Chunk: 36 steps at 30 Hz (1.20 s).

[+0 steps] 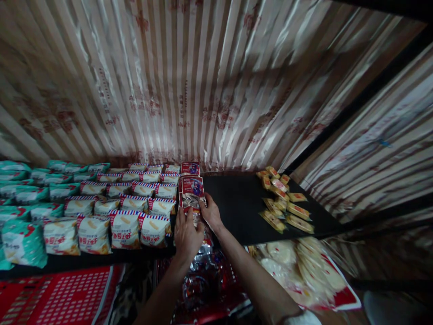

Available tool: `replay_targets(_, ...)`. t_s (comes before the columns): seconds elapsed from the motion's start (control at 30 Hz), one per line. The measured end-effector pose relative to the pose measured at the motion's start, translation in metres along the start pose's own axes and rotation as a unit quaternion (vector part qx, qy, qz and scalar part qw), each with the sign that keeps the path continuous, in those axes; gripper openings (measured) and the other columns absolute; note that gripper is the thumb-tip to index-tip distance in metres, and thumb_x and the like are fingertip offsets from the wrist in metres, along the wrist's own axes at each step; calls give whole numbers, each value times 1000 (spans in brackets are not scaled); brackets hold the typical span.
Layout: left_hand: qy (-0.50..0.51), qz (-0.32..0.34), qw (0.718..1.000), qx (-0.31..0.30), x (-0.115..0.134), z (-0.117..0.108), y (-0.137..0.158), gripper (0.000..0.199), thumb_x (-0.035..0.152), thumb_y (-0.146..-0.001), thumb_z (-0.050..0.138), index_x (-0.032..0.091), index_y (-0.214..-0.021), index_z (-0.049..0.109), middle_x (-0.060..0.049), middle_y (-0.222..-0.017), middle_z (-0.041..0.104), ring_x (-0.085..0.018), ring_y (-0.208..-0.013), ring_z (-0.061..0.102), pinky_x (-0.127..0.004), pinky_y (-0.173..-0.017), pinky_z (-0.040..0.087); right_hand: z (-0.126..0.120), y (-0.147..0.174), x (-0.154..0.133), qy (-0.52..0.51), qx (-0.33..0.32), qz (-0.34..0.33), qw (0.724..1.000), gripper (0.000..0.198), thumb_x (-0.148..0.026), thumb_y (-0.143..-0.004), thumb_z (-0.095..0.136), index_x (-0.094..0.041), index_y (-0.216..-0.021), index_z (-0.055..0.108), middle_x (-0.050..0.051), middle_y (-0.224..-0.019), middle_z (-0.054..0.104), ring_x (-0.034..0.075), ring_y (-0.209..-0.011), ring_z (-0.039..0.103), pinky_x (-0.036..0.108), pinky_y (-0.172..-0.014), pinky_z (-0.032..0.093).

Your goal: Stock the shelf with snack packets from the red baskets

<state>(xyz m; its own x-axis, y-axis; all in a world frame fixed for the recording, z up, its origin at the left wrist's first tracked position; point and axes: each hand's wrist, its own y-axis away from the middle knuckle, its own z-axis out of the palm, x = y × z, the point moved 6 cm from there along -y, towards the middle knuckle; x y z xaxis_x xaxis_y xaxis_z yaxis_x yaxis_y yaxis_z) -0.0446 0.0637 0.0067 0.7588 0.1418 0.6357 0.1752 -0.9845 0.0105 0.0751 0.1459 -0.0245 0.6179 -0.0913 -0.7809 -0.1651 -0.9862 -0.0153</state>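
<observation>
Grasping the red packet (192, 186) between left hand (188, 232) and right hand (211, 214), apparently by its lower edges; could topple the white bags (154, 231) just left of the grip by pushing sideways, or crumple the red packet by squeezing too hard

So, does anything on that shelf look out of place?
Yes, the small yellow packets near the right end of the black shelf: they lie jumbled at odd angles, while the white bags stand in rows.
</observation>
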Motion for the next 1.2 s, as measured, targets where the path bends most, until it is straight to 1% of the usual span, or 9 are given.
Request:
replay_targets(0.17, 2, 3, 1000, -14, -4, -2, -1, 58, 24, -80, 51, 10, -135, 40, -20, -145, 32, -30, -135, 29, -40, -109, 27, -2, 0, -1, -31, -10, 0, 999, 48, -28, -83, 46, -14, -129, 47, 12, -116, 63, 23, -106, 59, 33, -89, 45)
replay_targets(0.3, 7, -7, 999, -39, -12, 1, -2, 63, 28, -82, 47, 6, -139, 31, -23, -147, 25, -32, -136, 23, -41, -108, 28, -2, -1, 0, -41, -5, 8, 999, 49, -27, -81, 49, -19, -130, 47, 9, -117, 63, 21, -107, 59, 32, -90, 44)
replay_targets(0.37, 6, 3, 999, -45, -11, 2, -2, 64, 28, -82, 46, 6, -140, 29, -23, -147, 25, -31, -136, 24, -42, -107, 28, -1, -2, 0, -46, -10, 13, 999, 50, -27, -81, 50, -21, -131, 46, 7, -116, 64, 21, -104, 60, 32, -90, 45)
replay_targets(0.53, 22, -3, 999, -44, -8, 5, -3, 66, 29, -80, 49, 5, -139, 30, -23, -146, 27, -31, -136, 24, -40, -109, 26, 1, -1, -1, -53, -22, 5, 998, 50, -25, -82, 48, -20, -132, 46, 7, -113, 66, 21, -104, 61, 33, -91, 45)
replay_targets(0.7, 99, -32, 994, -47, -16, 6, -6, 64, 27, -80, 49, 8, -138, 33, -19, -147, 27, -27, -135, 29, -38, -107, 30, 1, -3, 0, -79, -31, -12, 996, 49, -26, -82, 50, -22, -131, 47, 5, -116, 65, 20, -107, 59, 34, -95, 43)
replay_targets(0.77, 108, -31, 993, -47, -18, 7, -7, 63, 27, -80, 48, 9, -138, 32, -20, -147, 27, -27, -134, 31, -40, -106, 32, 2, -4, 1, -94, -42, -18, 995, 49, -27, -82, 50, -22, -131, 47, 4, -117, 64, 19, -109, 58, 34, -96, 42)
replay_targets(0.97, 104, -29, 994, -35, -20, 10, -6, 64, 27, -79, 49, 9, -138, 31, -20, -147, 26, -28, -136, 26, -41, -107, 31, 8, -4, 9, -112, -72, 10, 991, 55, -33, -84, 49, -23, -137, 39, 6, -124, 60, 19, -112, 57, 35, -97, 41)
replay_targets(1.07, 107, -37, 993, -25, -23, 7, -4, 64, 28, -79, 50, 11, -138, 32, -18, -147, 28, -27, -136, 25, -41, -108, 28, 4, 0, 13, -132, -56, 18, 989, 62, -40, -82, 53, -22, -138, 37, 7, -127, 58, 21, -114, 55, 36, -97, 42)
replay_targets(1.2, 115, -35, 993, -20, -27, 5, -4, 64, 29, -79, 51, 13, -138, 31, -15, -145, 34, -24, -135, 30, -38, -108, 28, -4, 11, 19, -158, -34, 20, 987, 61, -47, -80, 54, -21, -134, 42, 9, -130, 54, 21, -117, 52, 36, -98, 41)
